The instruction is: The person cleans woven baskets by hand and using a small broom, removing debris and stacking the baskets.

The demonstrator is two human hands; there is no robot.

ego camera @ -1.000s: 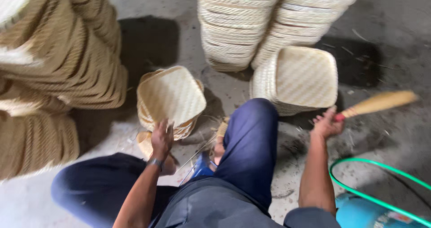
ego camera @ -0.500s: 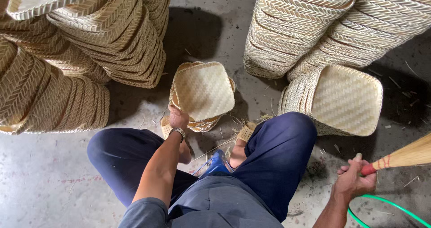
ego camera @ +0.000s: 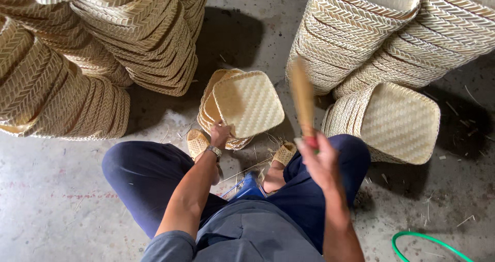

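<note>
We're gripping the near edge of the square pale woven bamboo tray (ego camera: 248, 103) with our left hand (ego camera: 219, 134), tilting it up off its small stack. Our right hand (ego camera: 315, 156) is clenching a blurry tan brush handle (ego camera: 302, 98) above it (presumably ready to sweep).

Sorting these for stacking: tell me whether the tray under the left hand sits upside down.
Upside down: the tray shows its flat woven bottom, with the left hand on its edge.

Woven tray stacks (ego camera: 154, 50) on concrete floor (ego camera: 51, 200)
</note>
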